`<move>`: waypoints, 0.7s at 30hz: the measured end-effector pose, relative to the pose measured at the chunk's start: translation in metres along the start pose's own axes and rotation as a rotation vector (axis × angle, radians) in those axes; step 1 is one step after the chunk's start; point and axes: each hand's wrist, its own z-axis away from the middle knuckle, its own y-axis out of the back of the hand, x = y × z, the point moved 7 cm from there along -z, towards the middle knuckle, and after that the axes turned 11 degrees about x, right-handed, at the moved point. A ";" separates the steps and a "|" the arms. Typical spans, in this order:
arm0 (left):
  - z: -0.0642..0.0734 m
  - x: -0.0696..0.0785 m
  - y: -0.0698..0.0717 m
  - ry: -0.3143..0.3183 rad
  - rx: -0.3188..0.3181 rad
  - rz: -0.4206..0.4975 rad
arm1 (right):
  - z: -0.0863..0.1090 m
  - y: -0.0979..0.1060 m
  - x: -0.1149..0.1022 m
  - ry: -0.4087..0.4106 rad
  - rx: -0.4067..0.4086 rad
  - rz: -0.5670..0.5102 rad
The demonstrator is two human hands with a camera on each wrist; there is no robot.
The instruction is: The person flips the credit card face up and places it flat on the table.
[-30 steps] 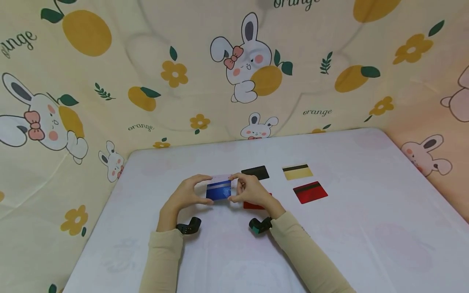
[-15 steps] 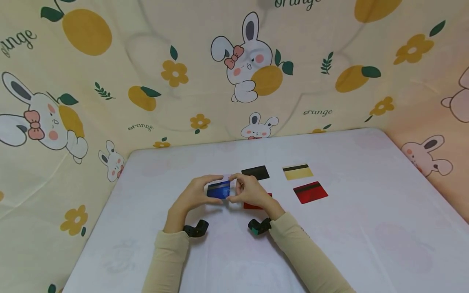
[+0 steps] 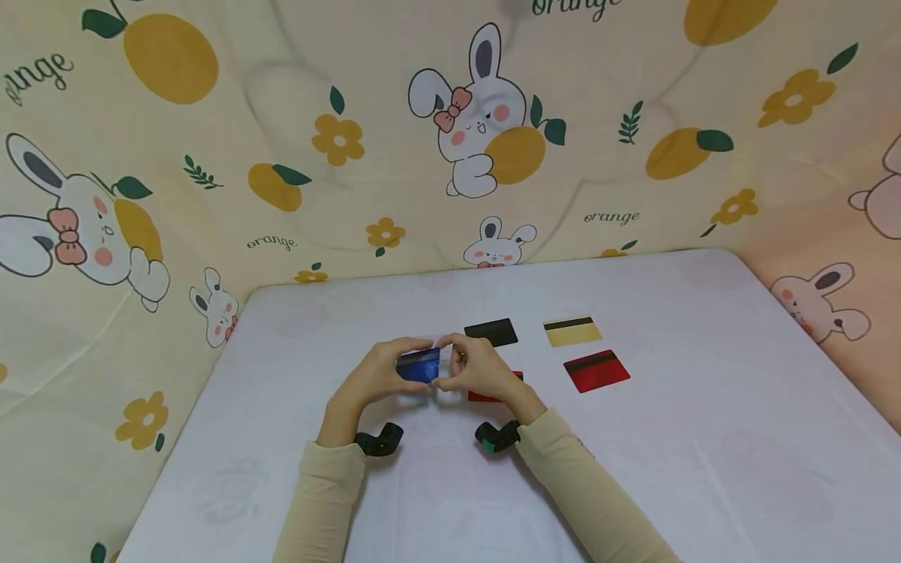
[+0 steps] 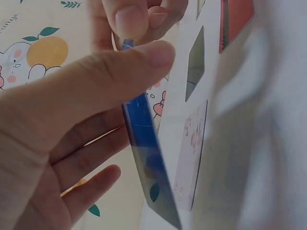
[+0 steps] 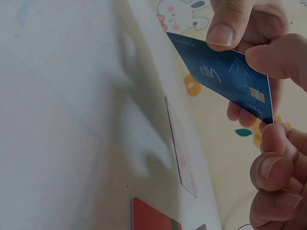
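Observation:
A blue bank card (image 3: 418, 365) with a dark stripe is held upright over the table, pinched by both hands. My left hand (image 3: 380, 370) holds its long edges between thumb and fingers. At the card's right end, the thumb and index finger of my right hand (image 3: 484, 366) grip two corners. The right wrist view shows the other face of the blue card (image 5: 220, 76), with "VIP" lettering and a gold chip. In the left wrist view the card (image 4: 144, 124) appears nearly edge-on, partly behind the left thumb.
A pale pink patterned card (image 4: 191, 158) lies beyond the hands. To the right lie a black card (image 3: 491, 332), a gold card (image 3: 573, 331) and a red card (image 3: 597, 371). Another red card (image 3: 486, 397) is partly hidden under the right hand. Patterned cloth surrounds the white table (image 3: 676, 485).
My left hand has slid right along the blue card, and its fingertips now come close to those of my right hand. The card has shifted slightly left. The other cards stay put.

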 end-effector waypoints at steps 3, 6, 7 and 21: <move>0.000 0.000 0.001 0.005 -0.002 0.003 | 0.000 -0.001 -0.001 -0.012 -0.004 -0.009; 0.001 -0.001 0.002 0.009 -0.001 -0.001 | -0.001 -0.001 -0.001 -0.021 -0.009 -0.028; 0.001 -0.001 0.002 0.009 0.000 -0.004 | -0.001 -0.002 0.000 -0.025 -0.010 -0.035; 0.000 0.002 0.001 -0.018 0.016 -0.003 | -0.003 0.000 0.005 -0.007 -0.013 -0.089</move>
